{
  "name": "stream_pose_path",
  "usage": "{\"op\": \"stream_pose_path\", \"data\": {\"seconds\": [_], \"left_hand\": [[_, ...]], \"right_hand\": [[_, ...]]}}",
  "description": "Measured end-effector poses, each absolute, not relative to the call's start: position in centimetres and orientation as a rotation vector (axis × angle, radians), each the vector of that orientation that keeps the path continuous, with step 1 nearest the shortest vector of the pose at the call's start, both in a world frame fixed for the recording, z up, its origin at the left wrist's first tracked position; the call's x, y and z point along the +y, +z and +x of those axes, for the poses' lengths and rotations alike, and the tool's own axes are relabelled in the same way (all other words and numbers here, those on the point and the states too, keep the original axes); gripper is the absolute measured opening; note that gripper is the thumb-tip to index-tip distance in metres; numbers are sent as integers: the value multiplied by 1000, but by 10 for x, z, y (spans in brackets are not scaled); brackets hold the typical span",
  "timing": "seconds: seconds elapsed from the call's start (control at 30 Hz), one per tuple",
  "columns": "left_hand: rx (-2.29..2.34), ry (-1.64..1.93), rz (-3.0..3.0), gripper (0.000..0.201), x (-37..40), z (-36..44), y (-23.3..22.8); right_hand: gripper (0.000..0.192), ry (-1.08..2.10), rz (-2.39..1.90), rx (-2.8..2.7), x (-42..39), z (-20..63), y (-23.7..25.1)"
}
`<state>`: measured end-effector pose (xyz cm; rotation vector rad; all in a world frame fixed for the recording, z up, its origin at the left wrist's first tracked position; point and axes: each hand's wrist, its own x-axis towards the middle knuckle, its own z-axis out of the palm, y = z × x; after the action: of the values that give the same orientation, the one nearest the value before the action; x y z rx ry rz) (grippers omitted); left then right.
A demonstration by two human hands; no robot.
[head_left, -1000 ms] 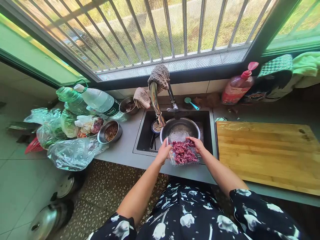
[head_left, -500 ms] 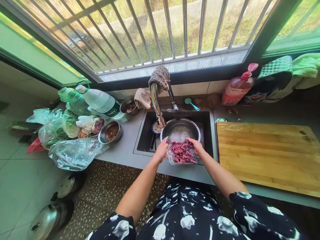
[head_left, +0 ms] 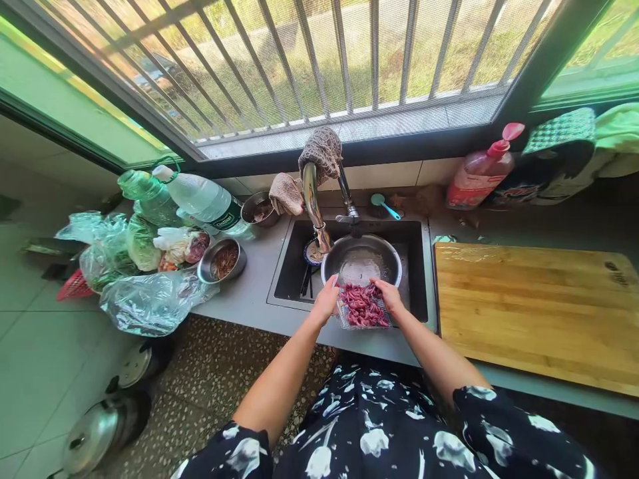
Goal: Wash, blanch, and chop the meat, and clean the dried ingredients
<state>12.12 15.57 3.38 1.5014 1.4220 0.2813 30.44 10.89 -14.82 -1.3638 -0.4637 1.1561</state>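
Between both hands is a clear plastic tray (head_left: 355,326) filled with dark red strips of raw meat (head_left: 365,305). My left hand (head_left: 327,301) grips the tray's left side, fingers closed on its rim. On the opposite side, my right hand (head_left: 389,294) pinches the rim near the far corner. The tray is over the front edge of the sink (head_left: 279,293), just in front of a round metal basin (head_left: 397,266) that sits in the sink with some water in it. The tray's underside is hidden.
A faucet (head_left: 310,193) draped with a mesh cloth (head_left: 322,148) arches over the sink. A wooden cutting board (head_left: 534,306) lies to the right. Metal bowls (head_left: 234,269), a water bottle (head_left: 200,199) and plastic bags (head_left: 150,303) crowd the left counter. A pink soap bottle (head_left: 476,178) stands behind.
The view has shifted slightly. Both hands still hold the tray of meat in about the same place in front of the basin, and the tray's tilt looks slightly different.
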Motion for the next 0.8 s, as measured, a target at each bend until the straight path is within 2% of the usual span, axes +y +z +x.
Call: {"op": "stream_pose_path", "data": {"seconds": [0.13,0.5,0.8], "left_hand": [[1418,251,1588,44,156,124,37],[1454,194,1654,55,155,140,46],[1463,162,1696,51,159,144,50]], "right_hand": [[38,1051,-1425,-538,110,301,-154],[40,1057,-1423,-516,109,299,-154],[44,1060,-1371,-473,106,295,-152]]}}
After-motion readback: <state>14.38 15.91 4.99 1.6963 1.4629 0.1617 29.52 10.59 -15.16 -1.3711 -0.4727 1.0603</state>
